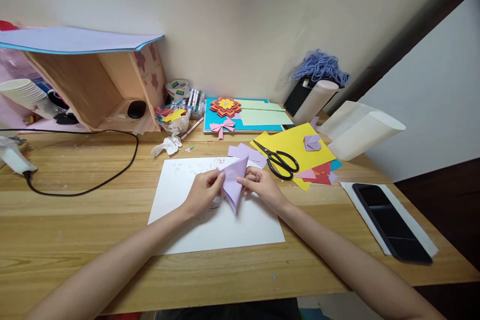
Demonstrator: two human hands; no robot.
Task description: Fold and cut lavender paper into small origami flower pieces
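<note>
A folded piece of lilac paper (234, 182) is held up between my two hands, one corner pointing up and another down. My left hand (204, 190) pinches its left edge, thumb in front. On the right edge, my right hand (260, 186) grips it with the thumb in front and the fingers partly hidden behind. Beneath both hands lies a white sheet (176, 230) with small coloured marks on it. More lilac paper pieces (249, 152) lie just beyond my hands. Black-handled scissors (279, 160) rest to the right, partly on yellow paper (296, 142).
A folded lilac piece (312, 143) sits on the yellow paper, with coloured scraps (318, 174) nearby. A layered paper flower (225, 106) and pink bow (222, 127) lie at the back. A phone (392, 222) is at right, a cardboard box (112, 85) and black cable (127, 165) at left.
</note>
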